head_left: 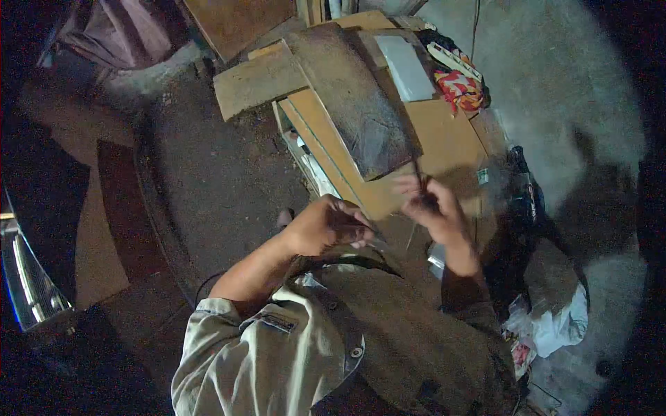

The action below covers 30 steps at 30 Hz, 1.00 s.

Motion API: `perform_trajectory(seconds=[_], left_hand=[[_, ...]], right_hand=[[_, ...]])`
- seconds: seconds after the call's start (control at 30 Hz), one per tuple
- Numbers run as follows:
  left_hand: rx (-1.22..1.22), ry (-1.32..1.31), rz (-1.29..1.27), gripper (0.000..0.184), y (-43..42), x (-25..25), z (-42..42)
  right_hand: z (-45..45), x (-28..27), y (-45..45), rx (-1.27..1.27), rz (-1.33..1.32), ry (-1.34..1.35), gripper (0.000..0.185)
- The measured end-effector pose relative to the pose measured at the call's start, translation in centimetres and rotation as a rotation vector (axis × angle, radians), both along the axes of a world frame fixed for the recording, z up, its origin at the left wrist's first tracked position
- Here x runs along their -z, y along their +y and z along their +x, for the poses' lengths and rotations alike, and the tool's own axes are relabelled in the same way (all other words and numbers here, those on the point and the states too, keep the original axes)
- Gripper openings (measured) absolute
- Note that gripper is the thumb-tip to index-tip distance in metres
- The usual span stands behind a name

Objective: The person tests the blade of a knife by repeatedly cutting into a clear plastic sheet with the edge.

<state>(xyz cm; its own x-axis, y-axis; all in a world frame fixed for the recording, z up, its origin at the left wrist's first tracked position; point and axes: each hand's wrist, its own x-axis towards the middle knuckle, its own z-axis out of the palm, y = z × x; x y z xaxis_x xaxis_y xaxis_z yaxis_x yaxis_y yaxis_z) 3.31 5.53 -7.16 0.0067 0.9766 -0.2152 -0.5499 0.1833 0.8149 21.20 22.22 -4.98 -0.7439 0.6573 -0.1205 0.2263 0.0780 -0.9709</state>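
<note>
My left hand (331, 226) is in front of my body, its fingers curled together. What they hold is hidden, though a faint, shiny thin piece shows near the fingertips. To its right, my right hand (433, 209) is raised and smeared by motion. A thin dark stick-like thing (417, 172) juts up from its fingers, too blurred to name. Just beyond both hands lies a dark, worn flat board (361, 104) on top of brown cardboard (444, 142).
A white flat piece (406, 68) and a red-and-yellow cloth (460, 90) rest at the cardboard's far right. A paler board (260, 83) lies under the dark one. White plastic bags (558, 322) sit at lower right. Dark ground (215, 173) stretches to the left.
</note>
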Motion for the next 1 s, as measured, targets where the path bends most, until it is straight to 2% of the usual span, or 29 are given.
perform_trajectory(seconds=[0.07, 0.13, 0.17, 0.23, 0.27, 0.33, 0.47, 0.53, 0.6, 0.67, 0.73, 0.83, 0.97, 1.0], left_hand=[[0.059, -0.072, 0.04, 0.013, 0.5, 0.8, 0.1], [0.07, 0.107, -0.041, 0.014, 0.6, 0.2, -0.2], [0.065, 0.109, -0.043, 0.014, 0.6, -0.2, -0.5], [-0.067, 0.348, -0.027, 0.012, 0.4, -0.9, -1.3], [-0.069, 0.348, -0.03, 0.012, 0.4, -0.9, -1.6], [-0.194, 0.193, -0.18, 0.01, 0.4, -0.8, -1.9], [-0.173, 0.3, -0.051, 0.01, 0.3, -1.2, -1.9], [-0.18, 0.276, -0.058, 0.011, 0.4, -0.9, -1.4], [-0.28, 0.057, -0.129, 0.013, 0.5, -0.4, -0.8], [-0.284, 0.055, -0.043, 0.015, 0.4, -0.5, 0.4], [-0.306, -0.008, -0.019, 0.016, 0.6, 0.5, 1.6], [-0.45, -0.062, -0.052, 0.013, 0.7, 0.7, 2.1], [-0.455, 0.016, -0.039, 0.016, 0.6, 1.0, 1.7], [-0.43, -0.027, -0.039, 0.017, 0.5, 0.9, 1.5]], right_hand=[[-1.5, -0.7, -1.2, -0.301, -0.176, 0.073, 0.022], [-2.5, -2.1, -2.2, -0.286, -0.249, 0.009, 0.019], [-2.6, -2.5, -2.6, -0.267, -0.324, -0.061, 0.016], [-2.3, -1.2, -2.8, -0.241, -0.258, -0.073, 0.014], [-2.1, -0.8, -2.9, -0.208, -0.191, -0.086, 0.011], [-2.2, -1.1, -3.4, -0.21, -0.228, -0.044, 0.009], [-2.1, 0.2, -3.7, -0.224, -0.3, -0.072, 0.011], [-2.2, 0.3, -4.2, -0.062, -0.272, 0.007, 0.013], [-2.6, -0.7, -4.6, -0.022, -0.285, 0.026, 0.013], [-3.1, -0.9, -5.2, 0.016, -0.298, 0.046, 0.014], [-3.4, -0.3, -6.2, 0.223, -0.248, 0.171, 0.016], [-3.5, 0.7, -6.5, 0.249, -0.252, 0.242, 0.016], [-3.4, 1.2, -6.2, 0.218, -0.295, 0.235, 0.014], [-3.2, 0.5, -5.7, 0.11, -0.254, 0.141, 0.014]])
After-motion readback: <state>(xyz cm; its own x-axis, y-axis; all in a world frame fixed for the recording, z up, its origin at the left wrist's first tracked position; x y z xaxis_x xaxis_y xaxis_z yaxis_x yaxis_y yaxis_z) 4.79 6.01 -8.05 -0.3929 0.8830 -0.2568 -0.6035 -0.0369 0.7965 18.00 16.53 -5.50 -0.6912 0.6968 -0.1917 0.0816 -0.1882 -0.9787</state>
